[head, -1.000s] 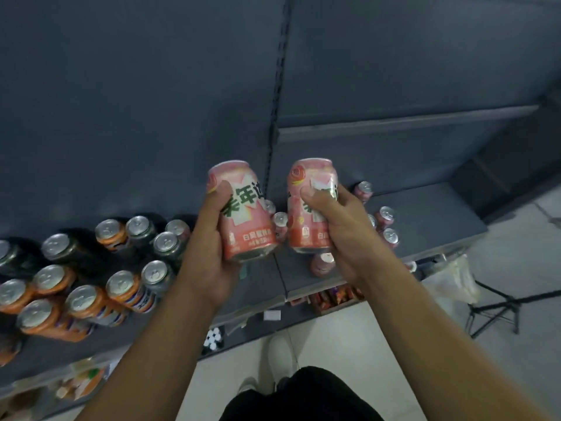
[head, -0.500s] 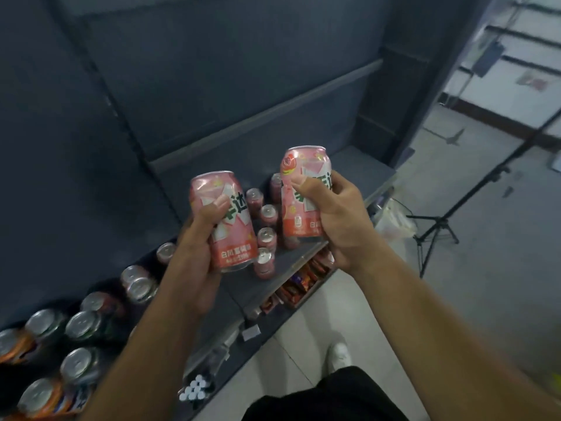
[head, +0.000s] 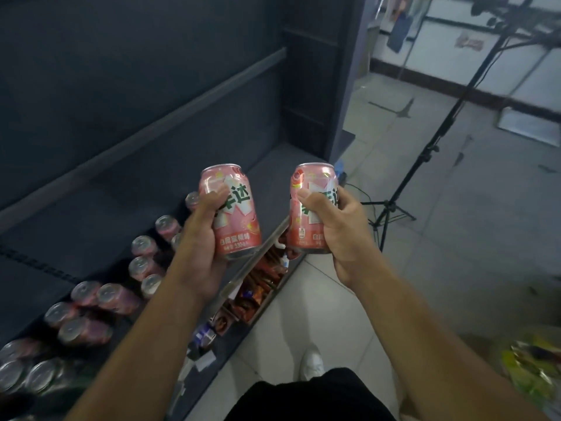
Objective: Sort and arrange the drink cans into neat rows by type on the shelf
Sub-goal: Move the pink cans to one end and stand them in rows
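Left hand [head: 198, 252] and right hand [head: 341, 233] grip near-upright pink cans [head: 239, 217].

On the pink can [head: 239, 220] in my left hand [head: 198, 253] the big green character 达 reads clearly; my thumb hides most of the one before it. Lower down a white line starts with 白, the rest blurred, and under it a tiny line has 330 in it. The second pink can [head: 303, 220], in my right hand [head: 343, 235], shows part of the same 达 at its edge. I can read nothing on the shelved cans [head: 142, 265]
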Action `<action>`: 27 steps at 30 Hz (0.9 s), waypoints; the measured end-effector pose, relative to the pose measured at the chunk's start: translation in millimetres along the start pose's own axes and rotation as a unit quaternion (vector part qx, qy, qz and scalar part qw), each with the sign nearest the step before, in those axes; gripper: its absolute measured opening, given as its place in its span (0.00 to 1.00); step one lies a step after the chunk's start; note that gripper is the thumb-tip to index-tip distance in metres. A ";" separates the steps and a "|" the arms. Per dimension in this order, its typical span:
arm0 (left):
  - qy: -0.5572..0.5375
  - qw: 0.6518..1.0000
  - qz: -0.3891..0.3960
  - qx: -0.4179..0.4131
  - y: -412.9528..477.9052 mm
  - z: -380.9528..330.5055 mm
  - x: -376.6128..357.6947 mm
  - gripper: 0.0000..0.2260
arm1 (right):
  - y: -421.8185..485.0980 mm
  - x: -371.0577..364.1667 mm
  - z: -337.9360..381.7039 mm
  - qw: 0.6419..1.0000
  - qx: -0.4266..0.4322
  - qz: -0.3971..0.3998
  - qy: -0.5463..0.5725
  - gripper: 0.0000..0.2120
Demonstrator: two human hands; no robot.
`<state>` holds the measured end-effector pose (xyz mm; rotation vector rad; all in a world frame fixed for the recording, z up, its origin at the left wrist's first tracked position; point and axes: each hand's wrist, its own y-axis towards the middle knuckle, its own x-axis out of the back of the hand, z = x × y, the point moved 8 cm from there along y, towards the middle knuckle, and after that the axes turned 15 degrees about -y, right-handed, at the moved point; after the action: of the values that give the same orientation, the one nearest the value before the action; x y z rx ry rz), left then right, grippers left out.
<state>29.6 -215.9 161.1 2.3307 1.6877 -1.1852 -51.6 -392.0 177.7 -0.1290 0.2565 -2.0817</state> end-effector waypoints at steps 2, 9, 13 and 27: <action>-0.002 1.000 -0.006 0.005 12.9 12.7 -23.1 0.35 | 14.5 25.2 -2.8 1.000 -0.014 -0.011 -0.002 0.12; -0.017 0.999 0.006 0.040 57.3 38.0 -77.3 0.33 | 60.5 73.6 -3.5 0.999 -0.032 -0.034 0.010 0.11; -0.037 0.998 -0.016 0.045 91.7 39.2 -84.7 0.28 | 93.8 77.7 -4.6 0.999 -0.041 -0.020 -0.006 0.13; 0.054 0.999 -0.002 -0.003 265.2 -0.9 -88.6 0.29 | 263.4 39.9 20.1 0.991 -0.052 -0.004 -0.123 0.21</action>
<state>237.7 -395.5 110.0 2.4286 1.7267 -1.0714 154.4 -556.5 134.8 -0.4481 0.2138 -2.0372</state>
